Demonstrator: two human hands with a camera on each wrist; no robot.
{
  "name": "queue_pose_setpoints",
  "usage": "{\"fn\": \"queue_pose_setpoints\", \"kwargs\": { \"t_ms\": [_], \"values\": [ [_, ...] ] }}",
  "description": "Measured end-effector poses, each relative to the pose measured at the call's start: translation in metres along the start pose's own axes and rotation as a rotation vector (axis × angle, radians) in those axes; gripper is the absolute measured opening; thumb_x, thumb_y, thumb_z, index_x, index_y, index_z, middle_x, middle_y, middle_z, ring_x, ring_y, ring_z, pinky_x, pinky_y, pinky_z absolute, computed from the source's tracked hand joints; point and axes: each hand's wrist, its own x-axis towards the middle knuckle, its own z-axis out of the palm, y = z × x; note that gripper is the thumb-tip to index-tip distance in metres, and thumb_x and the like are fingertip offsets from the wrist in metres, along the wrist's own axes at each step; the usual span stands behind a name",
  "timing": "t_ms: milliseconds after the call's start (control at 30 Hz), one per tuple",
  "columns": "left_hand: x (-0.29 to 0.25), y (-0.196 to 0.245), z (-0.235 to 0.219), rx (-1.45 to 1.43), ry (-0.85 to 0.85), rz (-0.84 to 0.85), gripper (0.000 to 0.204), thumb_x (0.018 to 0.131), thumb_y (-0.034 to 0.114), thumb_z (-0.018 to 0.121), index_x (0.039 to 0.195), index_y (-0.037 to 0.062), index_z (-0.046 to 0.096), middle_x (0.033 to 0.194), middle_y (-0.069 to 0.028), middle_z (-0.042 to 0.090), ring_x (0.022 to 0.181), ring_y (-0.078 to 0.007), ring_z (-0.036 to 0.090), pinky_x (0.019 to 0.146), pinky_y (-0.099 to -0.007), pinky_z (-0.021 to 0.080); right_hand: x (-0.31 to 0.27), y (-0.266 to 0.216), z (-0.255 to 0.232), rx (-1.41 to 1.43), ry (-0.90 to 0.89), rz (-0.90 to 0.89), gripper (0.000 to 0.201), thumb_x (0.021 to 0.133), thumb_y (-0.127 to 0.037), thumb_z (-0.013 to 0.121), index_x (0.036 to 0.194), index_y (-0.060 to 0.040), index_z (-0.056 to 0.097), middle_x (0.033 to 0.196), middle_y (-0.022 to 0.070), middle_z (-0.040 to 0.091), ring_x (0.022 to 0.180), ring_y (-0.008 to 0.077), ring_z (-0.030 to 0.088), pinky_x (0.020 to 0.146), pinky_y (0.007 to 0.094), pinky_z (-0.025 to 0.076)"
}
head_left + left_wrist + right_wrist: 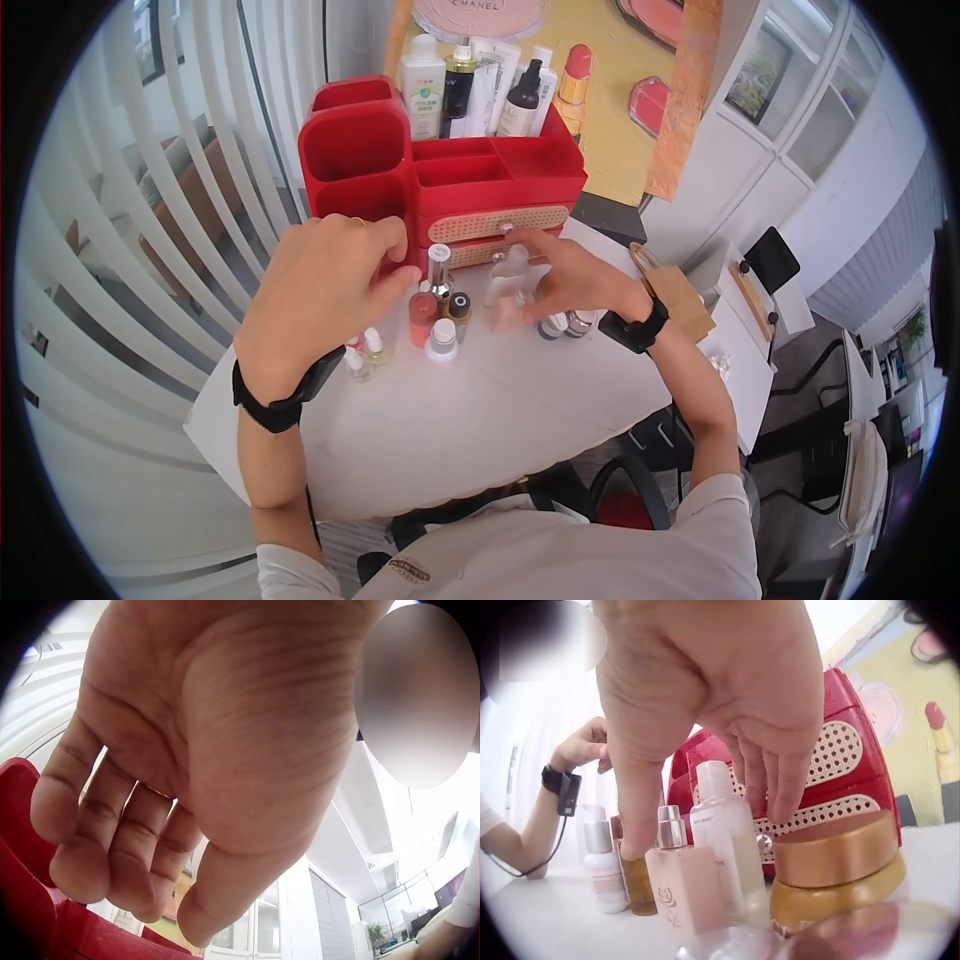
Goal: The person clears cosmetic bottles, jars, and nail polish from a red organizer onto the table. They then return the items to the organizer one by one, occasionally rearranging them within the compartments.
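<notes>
My left hand [320, 290] hovers beside the red organizer [400, 160], fingers loosely bent; its palm [255, 727] is bare in the left wrist view. My right hand [580, 275] reaches down over the bottles before the drawers, thumb and fingers spread apart. Between them, in the right wrist view, stand a clear bottle with a white cap [731, 832] and a pink bottle with a silver cap [686, 885]. The thumb overlaps an amber bottle [636, 889]. A gold-lidded jar [840, 851] sits below the fingers.
Bottles fill the organizer's back, including a white one [423, 95] and a dark one [520, 105]. A coral bottle [422, 320], a white-capped bottle [441, 345] and several small vials stand mid-table. A paper bag [680, 300] is at the right.
</notes>
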Motion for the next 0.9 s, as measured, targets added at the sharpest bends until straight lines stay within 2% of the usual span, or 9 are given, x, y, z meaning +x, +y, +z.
{"fn": "queue_pose_setpoints", "kwargs": {
  "t_ms": [200,300,533,633,700,733,800,833,900],
  "values": [
    [-0.001,-0.003,-0.001,0.000,0.026,0.001,0.021,0.079,0.021,0.075,0.080,0.0053,0.062,0.059,-0.0084,0.060,0.055,-0.0254,0.059,0.053,-0.0363,0.042,0.012,0.005,0.006,0.013,-0.132,0.050,0.081,0.059,-0.018,0.091,0.128,-0.0032,0.051,0.118,0.0173,0.063,0.106,0.0311,0.062,0.092,0.0385,0.050],
    [-0.001,-0.004,-0.002,0.014,0.037,0.009,0.021,0.078,0.021,0.075,0.080,0.0054,0.061,0.059,-0.0083,0.060,0.055,-0.0256,0.059,0.053,-0.0365,0.042,0.014,0.009,0.008,-0.041,-0.120,0.004,0.081,0.058,-0.020,0.091,0.128,-0.0058,0.052,0.113,0.0160,0.065,0.104,0.0312,0.062,0.091,0.0385,0.050],
    [0.000,-0.003,-0.001,0.042,0.029,-0.001,0.021,0.078,0.021,0.075,0.079,0.0053,0.061,0.059,-0.0079,0.060,0.055,-0.0253,0.058,0.053,-0.0360,0.042,0.010,0.012,0.008,-0.058,-0.070,-0.001,0.090,0.057,-0.022,0.091,0.134,-0.0039,0.049,0.120,0.0182,0.064,0.112,0.0328,0.061,0.097,0.0392,0.049],
    [0.001,-0.002,-0.002,0.050,0.021,-0.020,0.021,0.078,0.021,0.075,0.080,0.0054,0.062,0.059,-0.0081,0.060,0.055,-0.0247,0.058,0.053,-0.0353,0.042,0.004,0.005,-0.002,0.029,-0.021,-0.056,0.089,0.059,-0.020,0.092,0.135,-0.0026,0.049,0.123,0.0171,0.063,0.115,0.0299,0.061,0.102,0.0384,0.047],
    [0.000,0.000,-0.005,0.055,0.013,-0.025,0.019,0.079,0.020,0.075,0.080,0.0056,0.062,0.059,-0.0079,0.060,0.055,-0.0245,0.058,0.053,-0.0349,0.042,-0.004,0.014,-0.015,0.260,0.000,-0.132,0.074,0.066,-0.015,0.090,0.130,-0.0025,0.054,0.120,0.0134,0.065,0.111,0.0251,0.064,0.103,0.0358,0.047],
    [0.000,0.002,-0.006,0.049,0.006,-0.028,0.018,0.080,0.020,0.074,0.081,0.0057,0.062,0.060,-0.0077,0.060,0.054,-0.0244,0.058,0.053,-0.0345,0.042,-0.010,0.016,-0.022,0.262,0.003,-0.146,0.074,0.066,-0.015,0.090,0.130,-0.0025,0.054,0.120,0.0134,0.065,0.111,0.0251,0.064,0.103,0.0358,0.047],
    [0.001,0.003,-0.008,0.053,0.005,-0.024,0.015,0.081,0.017,0.073,0.083,0.0058,0.063,0.064,-0.0079,0.062,0.057,-0.0245,0.060,0.055,-0.0345,0.043,-0.023,0.018,-0.036,0.369,0.066,-0.087,0.053,0.076,-0.009,0.084,0.123,-0.0021,0.060,0.115,0.0108,0.066,0.111,0.0200,0.064,0.090,0.0328,0.054],
    [0.000,0.004,-0.008,0.045,-0.001,-0.019,0.011,0.082,0.014,0.071,0.086,0.0059,0.064,0.068,-0.0081,0.063,0.060,-0.0246,0.061,0.057,-0.0345,0.045,-0.028,0.021,-0.040,0.372,0.064,-0.108,0.053,0.076,-0.009,0.084,0.123,-0.0021,0.060,0.115,0.0108,0.066,0.111,0.0200,0.064,0.090,0.0328,0.054],
    [0.001,0.007,-0.003,0.046,0.036,0.014,0.009,0.084,0.012,0.070,0.089,0.0059,0.065,0.074,-0.0089,0.065,0.064,-0.0251,0.062,0.060,-0.0348,0.047,-0.038,0.031,-0.044,0.549,0.301,-0.042,0.034,0.082,-0.007,0.079,0.112,-0.0010,0.064,0.099,0.0078,0.068,0.091,0.0154,0.068,0.079,0.0292,0.055]
  ]
}}
